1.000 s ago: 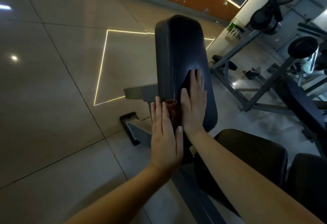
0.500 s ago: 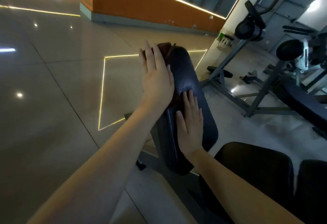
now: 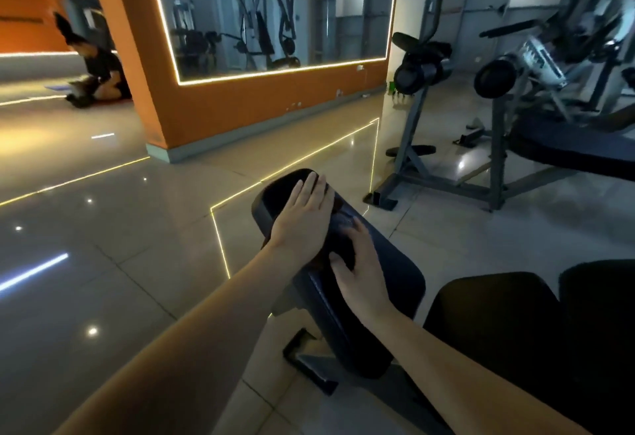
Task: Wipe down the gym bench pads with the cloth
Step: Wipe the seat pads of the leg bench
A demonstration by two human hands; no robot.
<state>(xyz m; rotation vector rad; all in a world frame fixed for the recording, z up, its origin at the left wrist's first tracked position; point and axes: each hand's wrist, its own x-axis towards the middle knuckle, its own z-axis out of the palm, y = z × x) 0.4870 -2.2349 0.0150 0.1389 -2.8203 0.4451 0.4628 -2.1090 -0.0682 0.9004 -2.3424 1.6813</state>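
A dark padded bench backrest [image 3: 385,283] slopes away from me in the middle of the head view. My left hand [image 3: 302,225] lies flat with straight fingers on its upper left part, pressing a dark brownish cloth [image 3: 335,209] that shows only as a sliver beside the hand. My right hand [image 3: 360,269] rests flat on the pad just below and to the right, fingers straight and slightly spread. The black seat pad [image 3: 491,317] lies at the lower right.
A grey steel rack with roller pads [image 3: 419,66] and another bench [image 3: 563,152] stand to the right. An orange wall with a lit mirror [image 3: 240,104] is ahead. A person [image 3: 99,66] is on the floor far left. Glossy tiled floor spreads to the left.
My left hand with the cloth went from the pad's lower edge up to its top end, then came slightly back down. My right hand stayed flat on the pad. My view has lifted.
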